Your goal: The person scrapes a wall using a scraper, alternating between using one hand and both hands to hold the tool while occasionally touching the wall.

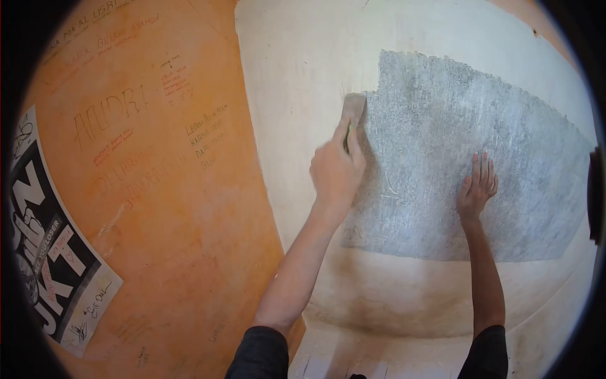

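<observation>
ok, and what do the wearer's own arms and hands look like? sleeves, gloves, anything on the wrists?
Dark, near-black sleeves, left sleeve and right sleeve, plain as far as visible, ending well short of the wrists so the forearms are bare. Left hand and right hand are ungloved; no watch, bracelet or rings visible.

left hand [339, 172] closed, right hand [478, 189] flat

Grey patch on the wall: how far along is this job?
Done: the grey patch looks scraped. In hand: the left hand holds a scraper at its upper-left edge; the right hand lies against the grey. Left: pale wall above and below it looks unscraped, if that too should go.
</observation>
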`<action>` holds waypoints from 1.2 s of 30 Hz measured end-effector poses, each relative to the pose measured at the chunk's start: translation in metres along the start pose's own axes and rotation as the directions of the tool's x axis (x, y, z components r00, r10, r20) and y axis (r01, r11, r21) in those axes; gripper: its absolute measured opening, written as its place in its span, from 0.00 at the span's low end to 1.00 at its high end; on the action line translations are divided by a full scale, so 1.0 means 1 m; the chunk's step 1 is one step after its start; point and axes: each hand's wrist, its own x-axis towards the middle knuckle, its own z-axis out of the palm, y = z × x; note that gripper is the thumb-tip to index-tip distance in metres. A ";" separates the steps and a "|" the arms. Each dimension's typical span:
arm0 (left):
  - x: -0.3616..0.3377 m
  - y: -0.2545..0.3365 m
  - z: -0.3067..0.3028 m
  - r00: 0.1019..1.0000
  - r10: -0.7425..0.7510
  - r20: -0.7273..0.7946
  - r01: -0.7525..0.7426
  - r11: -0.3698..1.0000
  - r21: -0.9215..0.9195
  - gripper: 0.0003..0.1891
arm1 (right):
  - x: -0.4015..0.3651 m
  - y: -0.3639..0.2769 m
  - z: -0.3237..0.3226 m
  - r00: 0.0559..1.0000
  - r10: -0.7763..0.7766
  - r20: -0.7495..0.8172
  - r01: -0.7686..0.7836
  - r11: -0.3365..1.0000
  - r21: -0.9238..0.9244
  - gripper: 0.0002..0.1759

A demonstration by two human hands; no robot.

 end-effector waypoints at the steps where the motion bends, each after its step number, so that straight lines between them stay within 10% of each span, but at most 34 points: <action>1: 0.008 0.012 -0.004 0.999 -0.032 0.031 0.031 0.999 0.039 0.20 | 0.000 -0.001 0.000 1.000 -0.005 0.006 0.005 1.000 -0.013 0.26; 9: -0.004 -0.006 -0.002 0.984 -0.102 0.144 0.099 0.995 0.032 0.20 | 0.002 -0.003 0.000 1.000 -0.001 -0.003 0.001 1.000 0.001 0.26; 15: 0.079 0.043 -0.009 0.998 0.018 -0.060 -0.018 1.000 -0.006 0.21 | 0.003 0.002 0.001 1.000 0.006 0.002 -0.006 1.000 -0.003 0.26; 31: -0.005 -0.007 -0.019 0.976 -0.179 0.127 0.186 0.981 -0.046 0.19 | 0.001 -0.004 -0.001 1.000 0.009 0.000 -0.009 1.000 -0.006 0.26; 36: 0.027 -0.004 0.006 0.999 0.003 -0.038 -0.006 0.997 -0.078 0.19 | 0.001 -0.002 0.003 1.000 0.024 -0.018 -0.024 1.000 -0.004 0.26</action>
